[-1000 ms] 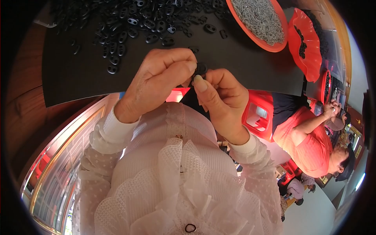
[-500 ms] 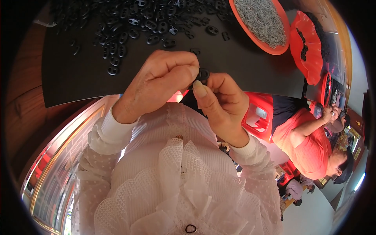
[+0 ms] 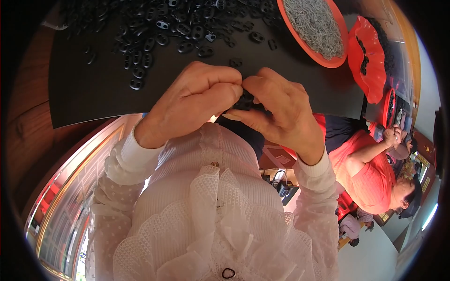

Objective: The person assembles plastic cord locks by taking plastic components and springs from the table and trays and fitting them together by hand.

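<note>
My left hand (image 3: 199,100) is closed, its thumb and curled fingers pinching a small black plastic cord lock (image 3: 244,101) just past the table's near edge. Against the other side of that piece, my right hand (image 3: 283,110) bends round it, index finger above and thumb beneath. Fingers cover most of the cord lock, so its details cannot be made out. Beyond my hands a single black two-holed piece (image 3: 235,62) lies on the dark table. Farther back spreads a large heap of similar black two-holed pieces (image 3: 183,29).
An orange-red bowl of small grey metal springs (image 3: 315,28) stands at the back right. Beside it is a red wavy-rimmed dish (image 3: 370,75) holding black parts. The black tabletop (image 3: 93,103) ends close to my body. A person in a coral shirt (image 3: 368,171) sits to the right.
My right hand has turned over and moved slightly up and right, its index finger now above the piece and thumb below. My left hand has shifted slightly right.
</note>
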Action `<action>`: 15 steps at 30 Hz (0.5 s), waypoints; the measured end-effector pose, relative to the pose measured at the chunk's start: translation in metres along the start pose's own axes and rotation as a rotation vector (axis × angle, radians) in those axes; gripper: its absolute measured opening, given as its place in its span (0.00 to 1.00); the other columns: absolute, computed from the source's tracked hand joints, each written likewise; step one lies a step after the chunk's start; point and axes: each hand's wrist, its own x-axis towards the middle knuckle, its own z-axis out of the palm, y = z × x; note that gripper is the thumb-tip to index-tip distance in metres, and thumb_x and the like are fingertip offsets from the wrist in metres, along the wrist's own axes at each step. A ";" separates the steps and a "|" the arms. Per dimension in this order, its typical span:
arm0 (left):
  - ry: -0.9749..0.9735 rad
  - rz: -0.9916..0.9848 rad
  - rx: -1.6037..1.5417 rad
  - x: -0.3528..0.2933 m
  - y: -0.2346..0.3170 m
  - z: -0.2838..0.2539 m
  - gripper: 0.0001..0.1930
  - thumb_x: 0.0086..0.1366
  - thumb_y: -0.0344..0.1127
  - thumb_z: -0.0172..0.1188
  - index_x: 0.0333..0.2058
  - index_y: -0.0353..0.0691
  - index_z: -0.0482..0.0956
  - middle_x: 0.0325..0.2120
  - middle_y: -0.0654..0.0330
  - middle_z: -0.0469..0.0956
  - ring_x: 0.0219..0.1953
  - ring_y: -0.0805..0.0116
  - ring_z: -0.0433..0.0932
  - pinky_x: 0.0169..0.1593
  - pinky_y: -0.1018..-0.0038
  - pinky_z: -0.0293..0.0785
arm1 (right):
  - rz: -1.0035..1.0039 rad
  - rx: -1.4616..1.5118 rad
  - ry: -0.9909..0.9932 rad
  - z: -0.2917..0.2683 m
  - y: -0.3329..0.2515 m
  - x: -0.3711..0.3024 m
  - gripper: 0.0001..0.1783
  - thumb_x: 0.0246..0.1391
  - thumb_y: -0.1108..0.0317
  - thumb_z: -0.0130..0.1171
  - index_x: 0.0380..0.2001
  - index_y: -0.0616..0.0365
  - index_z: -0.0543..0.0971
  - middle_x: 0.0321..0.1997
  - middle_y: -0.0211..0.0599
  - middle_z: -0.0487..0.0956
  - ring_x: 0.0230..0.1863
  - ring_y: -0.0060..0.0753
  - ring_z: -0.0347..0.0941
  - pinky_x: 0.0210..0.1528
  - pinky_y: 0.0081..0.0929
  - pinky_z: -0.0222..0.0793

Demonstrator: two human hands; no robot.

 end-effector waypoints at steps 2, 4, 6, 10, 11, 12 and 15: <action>-0.002 0.014 0.003 0.001 -0.001 -0.001 0.11 0.59 0.30 0.47 0.19 0.33 0.67 0.12 0.68 0.60 0.16 0.82 0.57 0.19 0.77 0.53 | -0.005 0.035 0.002 0.000 0.002 0.002 0.20 0.39 0.60 0.71 0.30 0.60 0.75 0.22 0.33 0.67 0.20 0.33 0.68 0.18 0.28 0.65; -0.004 0.028 0.006 0.001 -0.001 -0.002 0.11 0.59 0.29 0.47 0.19 0.33 0.67 0.12 0.68 0.60 0.16 0.82 0.56 0.19 0.77 0.53 | -0.010 0.071 0.002 0.000 0.002 0.003 0.19 0.40 0.60 0.71 0.30 0.60 0.75 0.22 0.33 0.67 0.20 0.34 0.68 0.18 0.28 0.65; 0.000 0.030 0.021 0.000 -0.001 -0.002 0.11 0.59 0.29 0.47 0.19 0.33 0.67 0.12 0.68 0.60 0.16 0.83 0.56 0.19 0.77 0.52 | -0.011 0.034 0.005 0.000 0.001 0.004 0.19 0.41 0.59 0.70 0.29 0.60 0.75 0.22 0.33 0.67 0.20 0.34 0.68 0.19 0.29 0.64; 0.006 0.024 -0.016 -0.001 -0.003 -0.001 0.10 0.59 0.29 0.47 0.19 0.33 0.67 0.12 0.68 0.60 0.17 0.83 0.56 0.19 0.78 0.52 | -0.022 0.025 -0.014 -0.003 0.000 0.006 0.19 0.41 0.59 0.70 0.29 0.60 0.75 0.22 0.33 0.67 0.20 0.35 0.68 0.18 0.29 0.64; 0.002 0.023 -0.009 -0.001 -0.002 -0.001 0.10 0.59 0.29 0.47 0.19 0.33 0.67 0.13 0.68 0.60 0.17 0.83 0.56 0.19 0.78 0.52 | -0.031 0.020 -0.014 -0.004 -0.001 0.007 0.18 0.41 0.59 0.69 0.29 0.60 0.75 0.22 0.33 0.67 0.20 0.35 0.68 0.18 0.29 0.64; -0.002 0.022 -0.006 -0.002 -0.002 -0.002 0.10 0.59 0.29 0.47 0.20 0.33 0.67 0.13 0.68 0.60 0.17 0.83 0.56 0.19 0.78 0.53 | -0.038 0.014 -0.017 -0.003 -0.002 0.008 0.18 0.42 0.59 0.69 0.29 0.60 0.75 0.21 0.33 0.67 0.20 0.35 0.68 0.18 0.30 0.64; -0.009 0.001 -0.060 -0.003 0.000 -0.005 0.10 0.60 0.29 0.47 0.20 0.33 0.66 0.14 0.68 0.60 0.18 0.83 0.57 0.20 0.78 0.54 | -0.077 0.029 -0.004 0.002 0.003 0.010 0.19 0.40 0.58 0.70 0.29 0.60 0.75 0.21 0.33 0.66 0.19 0.35 0.67 0.18 0.30 0.64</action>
